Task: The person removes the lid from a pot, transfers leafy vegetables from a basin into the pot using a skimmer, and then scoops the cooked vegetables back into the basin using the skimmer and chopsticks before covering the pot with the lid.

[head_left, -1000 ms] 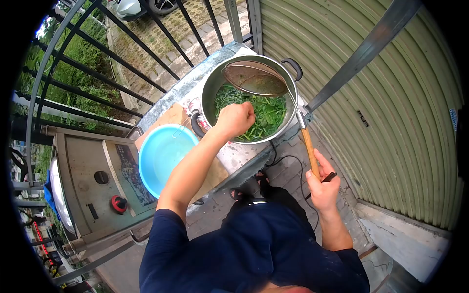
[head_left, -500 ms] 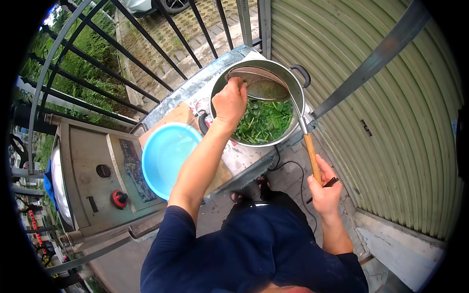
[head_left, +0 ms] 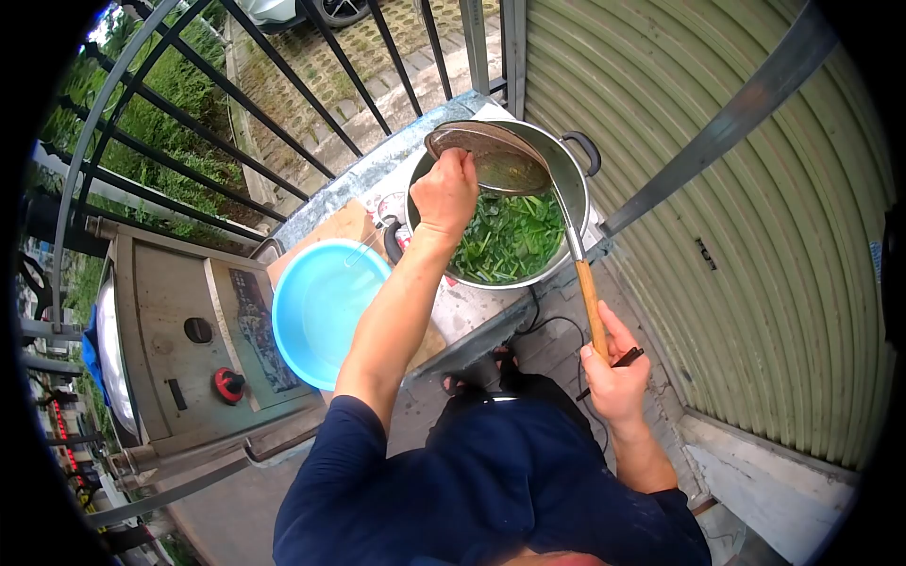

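Note:
My right hand [head_left: 618,377] is closed around the wooden handle of a wire-mesh strainer [head_left: 514,170], with a thin dark stick-like thing [head_left: 627,357] also in its grip. The strainer is tilted over the far part of a large metal pot [head_left: 578,193], its mesh bowl seen from the side. Chopped leafy greens [head_left: 514,236] lie in the pot below it. My left hand [head_left: 445,193] is closed, its fingertips at the strainer's left part; what they pinch, if anything, is hidden.
Left of the pot stands a light-blue basin [head_left: 326,302] on a cardboard sheet. A metal cabinet [head_left: 179,330] with a red knob is further left. Black railings [head_left: 274,75] run behind, a ribbed shutter [head_left: 708,189] stands at right, and a cable [head_left: 566,321] hangs below the table.
The strainer has shifted a little left and up, its bowl tipped slightly more. My right hand has moved slightly left with the handle. The left hand has barely moved.

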The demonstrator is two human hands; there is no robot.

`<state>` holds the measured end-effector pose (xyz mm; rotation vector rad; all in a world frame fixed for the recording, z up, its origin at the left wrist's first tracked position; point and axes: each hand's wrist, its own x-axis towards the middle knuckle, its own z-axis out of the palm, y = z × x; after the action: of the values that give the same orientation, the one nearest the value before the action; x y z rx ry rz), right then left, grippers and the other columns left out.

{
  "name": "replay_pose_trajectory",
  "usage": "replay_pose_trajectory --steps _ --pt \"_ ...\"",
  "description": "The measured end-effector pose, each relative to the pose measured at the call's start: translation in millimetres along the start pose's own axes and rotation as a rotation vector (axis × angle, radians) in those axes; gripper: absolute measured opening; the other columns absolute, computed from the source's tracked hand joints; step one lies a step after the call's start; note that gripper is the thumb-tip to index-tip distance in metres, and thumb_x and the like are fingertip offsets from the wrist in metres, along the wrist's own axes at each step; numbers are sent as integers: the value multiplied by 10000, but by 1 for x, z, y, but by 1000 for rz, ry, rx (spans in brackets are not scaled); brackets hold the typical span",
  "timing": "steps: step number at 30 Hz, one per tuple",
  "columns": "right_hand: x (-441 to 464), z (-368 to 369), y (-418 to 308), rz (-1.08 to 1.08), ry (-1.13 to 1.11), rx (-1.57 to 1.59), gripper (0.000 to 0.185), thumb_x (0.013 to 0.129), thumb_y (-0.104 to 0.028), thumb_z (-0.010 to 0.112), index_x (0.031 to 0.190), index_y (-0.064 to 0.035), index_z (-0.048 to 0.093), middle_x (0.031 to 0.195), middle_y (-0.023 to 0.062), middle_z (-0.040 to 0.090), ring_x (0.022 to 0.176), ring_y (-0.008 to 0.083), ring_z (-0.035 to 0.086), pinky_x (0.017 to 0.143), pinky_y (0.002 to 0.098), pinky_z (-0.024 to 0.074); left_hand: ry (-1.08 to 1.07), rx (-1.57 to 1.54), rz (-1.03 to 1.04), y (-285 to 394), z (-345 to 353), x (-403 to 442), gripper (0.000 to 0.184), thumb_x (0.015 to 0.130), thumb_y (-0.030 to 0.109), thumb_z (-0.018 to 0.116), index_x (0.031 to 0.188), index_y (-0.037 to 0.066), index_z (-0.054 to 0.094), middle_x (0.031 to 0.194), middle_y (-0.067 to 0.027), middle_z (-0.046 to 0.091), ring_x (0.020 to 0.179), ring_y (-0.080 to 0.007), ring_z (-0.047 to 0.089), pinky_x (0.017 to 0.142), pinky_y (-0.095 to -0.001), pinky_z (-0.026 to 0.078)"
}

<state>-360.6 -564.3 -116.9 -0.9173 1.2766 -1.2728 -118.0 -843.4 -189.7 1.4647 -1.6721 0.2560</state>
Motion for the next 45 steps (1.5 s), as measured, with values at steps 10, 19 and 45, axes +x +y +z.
replay_pose_trajectory --steps 10,19,45 --pt "3 -2 4 18 33 19 614 958 114 611 1557 68 484 938 -3 660 720 13 515 631 198 390 -342 32 -26 13 -16 -21 105 878 204 710 890 111 664 719 -142 730 660 -367 735 620 -492 588" --pt "17 -19 19 -91 135 -203 574 961 77 635 1526 42 546 956 -4 666 709 -1 485 624 191 384 -710 90 214 -10 -22 -48 75 870 147 713 851 76 723 1069 -118 731 1088 -316 712 819 -467 586" --pt "66 -16 -30 -478 -50 -893 493 903 0 687 1394 -38 695 1176 234 764 1023 341 771 886 384 591 -842 -415 -403 45 -239 -202 216 971 143 750 1156 35 728 1069 -147 747 946 -338 744 809 -420 591"
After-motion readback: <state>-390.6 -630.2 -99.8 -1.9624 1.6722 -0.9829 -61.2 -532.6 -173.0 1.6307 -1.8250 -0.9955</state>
